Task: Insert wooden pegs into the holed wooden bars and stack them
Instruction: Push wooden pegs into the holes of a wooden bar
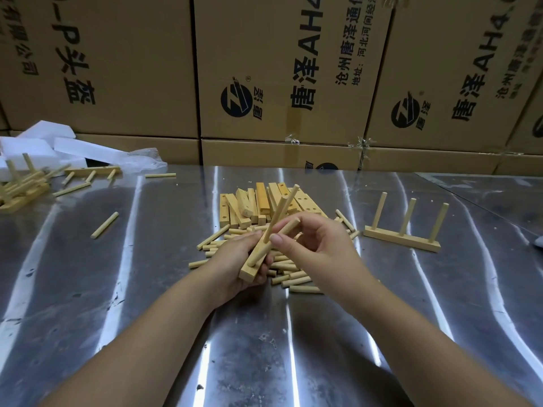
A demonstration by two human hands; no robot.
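Bar point(248, 273) sits gripped in our left hand point(235, 259) above the desk point(147, 289), its long axis running up and away to the right, near end lowest; two pegs point(289, 198) stand in its farther holes; our right hand point(317, 245), just beside, pinches a third peg point(289, 226) in curled fingers point(277, 239), slanted down-left toward the near hole; we judge a push along that slant seats it.

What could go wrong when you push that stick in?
The peg in the right hand leans differently from the two pegs already in the bar, so it might jam or sit crooked. The left hand holds the bar in the air above the loose pegs; a hard push could make it slip and scatter them.
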